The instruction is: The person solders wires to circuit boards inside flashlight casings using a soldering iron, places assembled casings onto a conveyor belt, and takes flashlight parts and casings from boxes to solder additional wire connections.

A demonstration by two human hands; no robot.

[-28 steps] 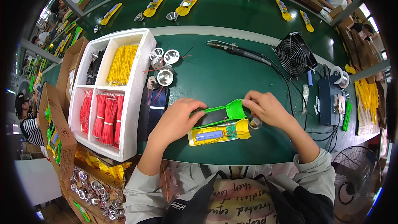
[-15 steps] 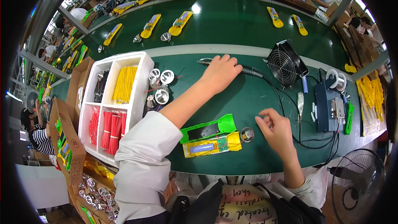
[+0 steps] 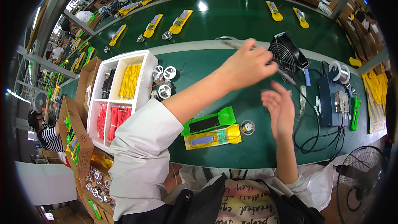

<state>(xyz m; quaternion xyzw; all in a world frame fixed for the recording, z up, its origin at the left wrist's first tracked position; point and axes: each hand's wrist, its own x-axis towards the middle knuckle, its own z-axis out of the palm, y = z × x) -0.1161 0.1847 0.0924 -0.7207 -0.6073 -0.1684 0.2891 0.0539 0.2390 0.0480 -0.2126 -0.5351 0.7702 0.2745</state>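
Observation:
My left hand (image 3: 251,64) reaches across to the right, closed around a soldering iron (image 3: 286,77) held above the bench. Its metal tip end points left and is blurred; a black cable trails from the other end. Just below it my right hand (image 3: 279,108) is raised with fingers apart, holding nothing. Before me on the green bench lie an open green plastic housing (image 3: 227,116) and, touching it, a yellow housing half (image 3: 234,134) with a purple battery and green circuit board. A round reflector lamp cup (image 3: 248,127) sits at its right end.
A white foam box (image 3: 141,76) of sorted wires stands left, beside several reflector cups (image 3: 164,91). On the right are a small black fan (image 3: 286,56), a blue soldering station (image 3: 329,99) and a solder spool (image 3: 344,74). Yellow housings lie on the far belt (image 3: 232,20).
My left hand has lifted the soldering iron and carried it right, toward my right hand. The right hand has moved up and its fingers have opened out. The housings remain on the bench.

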